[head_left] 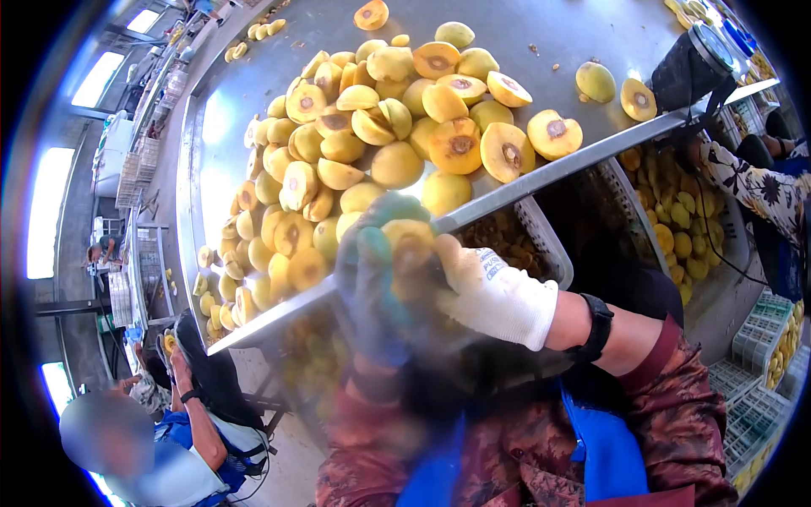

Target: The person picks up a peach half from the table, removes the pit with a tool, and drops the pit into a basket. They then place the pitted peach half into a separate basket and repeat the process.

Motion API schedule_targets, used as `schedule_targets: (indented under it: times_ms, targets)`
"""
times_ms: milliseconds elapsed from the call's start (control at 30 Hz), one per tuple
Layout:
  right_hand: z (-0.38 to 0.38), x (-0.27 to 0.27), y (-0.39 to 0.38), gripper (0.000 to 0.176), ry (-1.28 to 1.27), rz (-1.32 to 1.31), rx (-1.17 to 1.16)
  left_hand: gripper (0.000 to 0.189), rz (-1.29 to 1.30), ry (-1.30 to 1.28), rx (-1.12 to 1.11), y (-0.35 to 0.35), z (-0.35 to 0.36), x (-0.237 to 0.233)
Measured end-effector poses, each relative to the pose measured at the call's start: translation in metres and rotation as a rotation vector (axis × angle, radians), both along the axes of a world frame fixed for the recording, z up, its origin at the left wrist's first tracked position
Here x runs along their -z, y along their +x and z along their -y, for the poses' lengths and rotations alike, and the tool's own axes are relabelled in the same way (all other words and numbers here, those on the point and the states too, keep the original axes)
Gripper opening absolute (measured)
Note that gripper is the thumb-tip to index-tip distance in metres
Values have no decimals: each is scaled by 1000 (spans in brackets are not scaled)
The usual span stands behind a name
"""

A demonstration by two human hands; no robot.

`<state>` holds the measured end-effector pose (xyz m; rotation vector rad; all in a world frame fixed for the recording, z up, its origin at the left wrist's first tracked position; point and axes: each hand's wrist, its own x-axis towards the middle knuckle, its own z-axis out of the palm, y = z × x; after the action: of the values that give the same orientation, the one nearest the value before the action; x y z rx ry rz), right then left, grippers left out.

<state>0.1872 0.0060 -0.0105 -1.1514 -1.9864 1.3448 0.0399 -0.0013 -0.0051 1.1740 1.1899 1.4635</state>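
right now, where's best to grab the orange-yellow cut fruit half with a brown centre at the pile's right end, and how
Pinch the fruit half by its rounded rim, probably from the right: it lies cut face up, with bare metal tabletop there and another half on its left.

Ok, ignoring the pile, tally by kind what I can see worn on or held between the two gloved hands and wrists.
White knit glove: 1
Grey-blue glove: 1
Black wristband: 1
Yellow cut fruit, blurred: 1
Total: 4
The left wrist is too blurred to check.
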Motion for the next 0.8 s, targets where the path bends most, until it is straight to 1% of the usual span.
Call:
schedule_targets:
  times_ms: [33,167,200,300,333,367,467,500,567,667,800]
  targets:
    - [0,-2,-1,37,-63,1,-22,46,84,-20,-15,1,1,2]
    - [1,4,-3,41,-168,-38,-64,50,-3,51,7,0,3,8]
    - [3,9,-4,42,-181,-73,-70,46,159,61,31,1,5,7]
    - [8,18,-3,44,-196,-161,-93,47,130,78,80,-2,9,6]
    - [10,19,-2,45,-198,-187,-99,48,103,116,57,0,10,7]
    - [15,20,-2,44,-220,-212,-93,49,81,71,35,0,12,6]
    - [22,17,-1,42,-299,-255,-96,55,150,26,114,-1,15,1]
    - [26,20,-1,42,-267,-266,-90,58,137,26,76,1,17,2]
    - [30,26,-2,41,-193,-288,-78,62,93,55,107,-2,18,7]
    - [35,26,-1,37,-169,-281,-83,67,12,58,96,0,22,7]
    - [45,35,-3,31,-185,-374,-78,68,24,55,90,3,28,5]
